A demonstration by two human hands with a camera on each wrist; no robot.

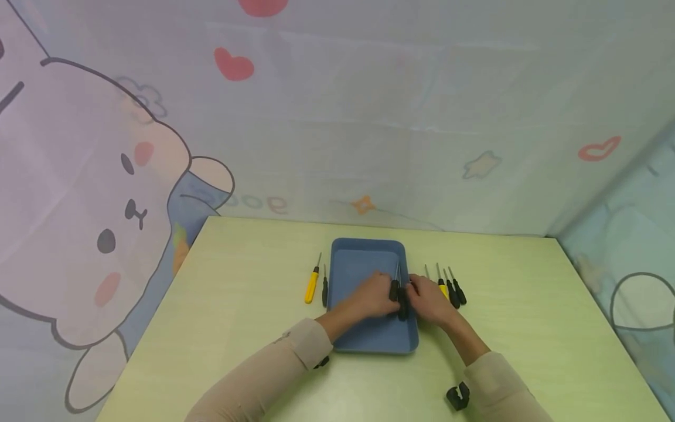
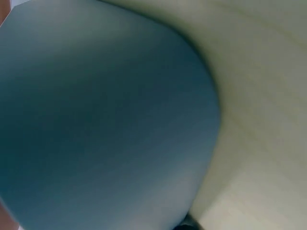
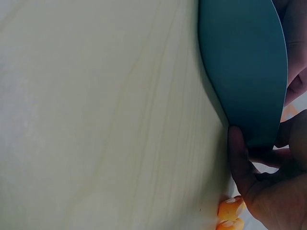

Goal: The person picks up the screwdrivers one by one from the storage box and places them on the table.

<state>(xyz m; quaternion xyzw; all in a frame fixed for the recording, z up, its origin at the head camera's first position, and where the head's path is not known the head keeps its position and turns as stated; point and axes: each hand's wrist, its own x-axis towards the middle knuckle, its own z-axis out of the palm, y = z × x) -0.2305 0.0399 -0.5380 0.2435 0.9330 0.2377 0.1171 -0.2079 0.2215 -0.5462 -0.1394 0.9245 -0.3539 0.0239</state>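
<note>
A blue rectangular tray (image 1: pixel 369 337) stands on the table, holding two black-handled screwdrivers along its right side. Inside it, my left hand (image 1: pixel 375 296) has its fingers curled at the handle of one screwdriver (image 1: pixel 394 289); the fingertips are partly hidden. The second screwdriver (image 1: pixel 403 306) lies right beside it. At the tray's right edge, my right hand (image 1: pixel 429 299) pinches the wall. From the right wrist, its fingers (image 3: pixel 240 160) touch the outer face of that wall. The left wrist view has mostly tray wall (image 2: pixel 110 115), with no left fingers clearly visible.
Left of the tray lie a yellow screwdriver (image 1: pixel 312 285) and a slim black one (image 1: pixel 324 291). To the right are several yellow- and black-handled screwdrivers (image 1: pixel 459 293), partly behind my right hand. A black clip-like piece (image 1: pixel 457 397) sits near the right sleeve.
</note>
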